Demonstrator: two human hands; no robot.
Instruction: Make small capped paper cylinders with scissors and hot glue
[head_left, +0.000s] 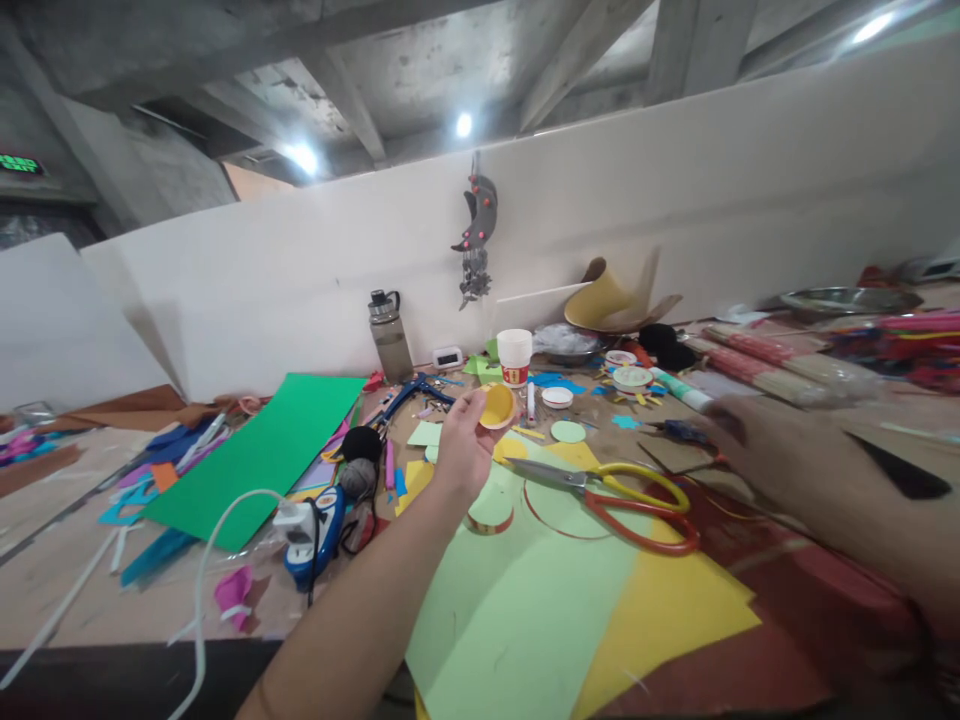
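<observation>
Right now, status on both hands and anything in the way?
Left hand: holding round yellow piece. Right hand: blurred, grip unclear. Scissors lying on paper, between the forearms.

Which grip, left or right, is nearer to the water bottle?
Left. The left grip, holding a round yellow piece, is in front of the water bottle and to its right; the right grip is much farther right.

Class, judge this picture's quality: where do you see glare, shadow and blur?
Head view: ceiling lights glare white; head view: right hand smeared, left hand and yellow-lined cup piece clearer; head view: soft shadow streaks the white wall at right.
</observation>
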